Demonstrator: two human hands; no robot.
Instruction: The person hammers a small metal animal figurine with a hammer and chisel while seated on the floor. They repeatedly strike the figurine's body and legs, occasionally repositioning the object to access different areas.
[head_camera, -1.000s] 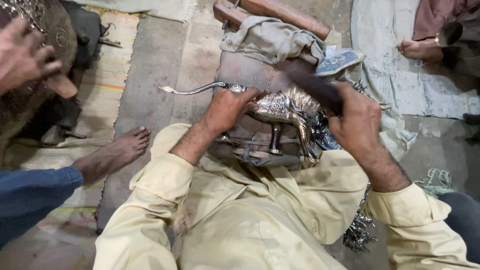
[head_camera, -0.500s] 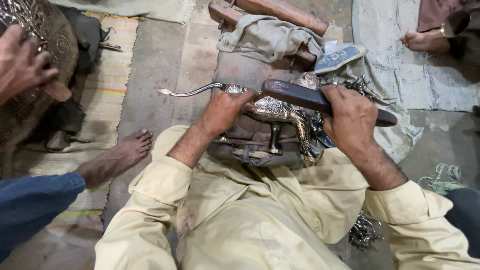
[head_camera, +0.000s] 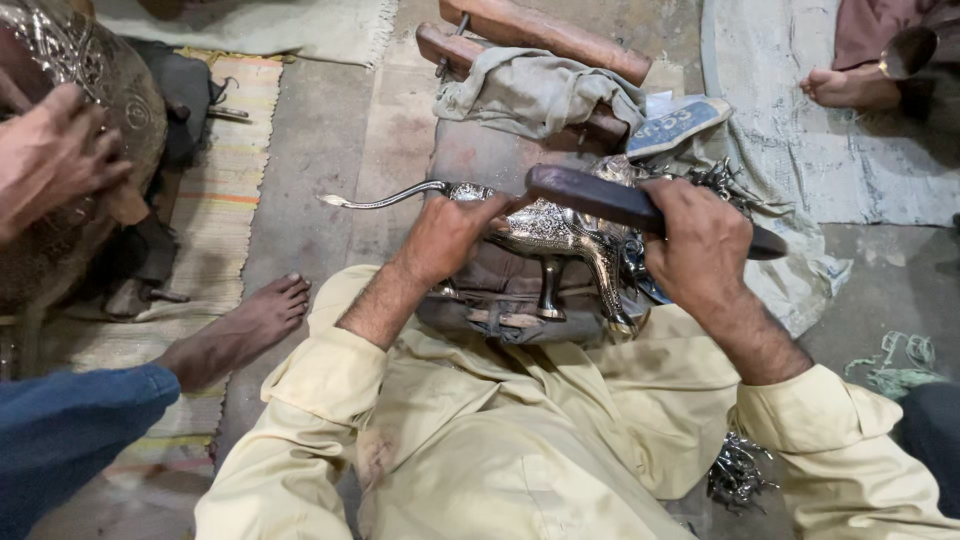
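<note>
We sit on the concrete floor (head_camera: 320, 160) with a worn padded block (head_camera: 500, 160) in front of our knees, a grey cloth (head_camera: 540, 90) and two wooden beams (head_camera: 545, 30) lying at its far end. To our left a co-worker's hand (head_camera: 50, 160) rests on a large embossed metal vessel (head_camera: 100, 90), and that person's bare foot (head_camera: 250, 325) lies on the floor near a striped mat (head_camera: 215, 200).

On the block stands an engraved silver animal figure (head_camera: 560, 235), upright on its legs, its long curved tail (head_camera: 385, 198) reaching out past the block's left edge. Our left hand (head_camera: 450, 235) is closed around the figure's rear, steadying it. Our right hand (head_camera: 700, 245) is wrapped tight round a dark wooden mallet-like tool (head_camera: 600, 198), held crosswise just above the figure's back; we cannot tell whether it touches the metal.

We judge the biggest risk to be the figure tipping or skidding on the soft block if the tool lands off-centre, since only one hand pins it. Next, our left fingers (head_camera: 490, 212) sit very near the tool's head, so a slight misaim could catch them. A heavy blow might dent the fine engraving or bend a thin leg (head_camera: 610, 290). Smallest, the slim tail overhangs unsupported and could bend if knocked.
</note>
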